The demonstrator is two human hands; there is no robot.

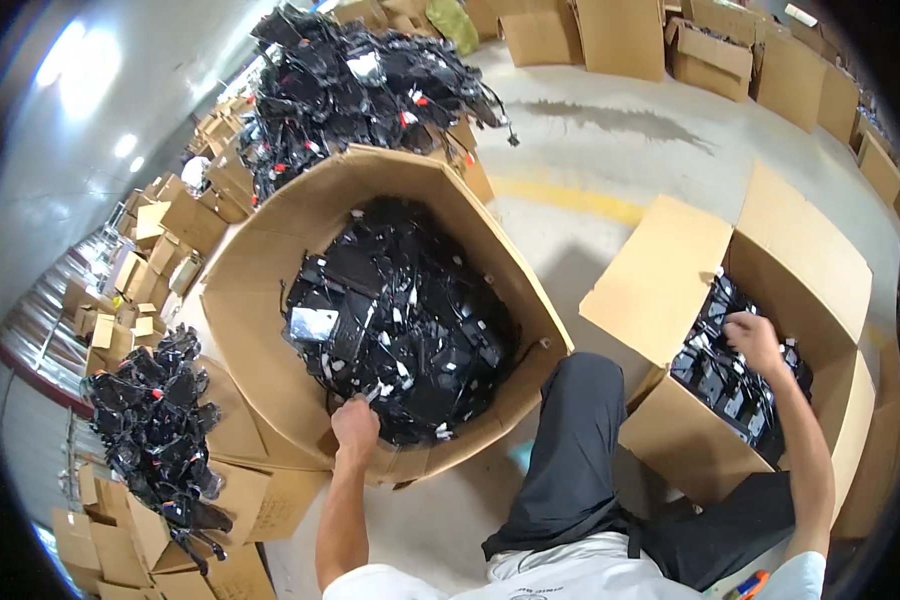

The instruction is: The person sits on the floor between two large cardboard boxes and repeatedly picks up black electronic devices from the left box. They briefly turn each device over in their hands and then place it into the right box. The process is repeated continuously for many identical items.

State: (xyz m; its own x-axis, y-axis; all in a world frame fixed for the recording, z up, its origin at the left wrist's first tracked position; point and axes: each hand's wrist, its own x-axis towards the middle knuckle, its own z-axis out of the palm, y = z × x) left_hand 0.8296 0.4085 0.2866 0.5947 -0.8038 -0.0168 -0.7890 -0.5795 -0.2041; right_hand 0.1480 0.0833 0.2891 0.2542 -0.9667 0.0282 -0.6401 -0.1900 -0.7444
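Note:
My left hand [355, 425] is closed in a fist at the near wall of a big open cardboard box [255, 330]. A small pale or silvery piece [373, 393] shows just beyond its fingers; I cannot tell if it is held. Heaped in this box are black plastic electronic parts [410, 310] with thin black cables and white connectors. My right hand [755, 340], fingers curled together, is over a second open box [705, 440] on the right. Black units [720, 375] with cables and white plugs are packed in it. Whatever the right fingers pinch is hidden.
A tall pile of black parts [360, 85] rises behind the big box. Another heap [160, 430] lies at the left on cartons. More cardboard boxes [620, 40] line the far side. My knee [580, 400] is between the two boxes, above the grey floor [560, 150].

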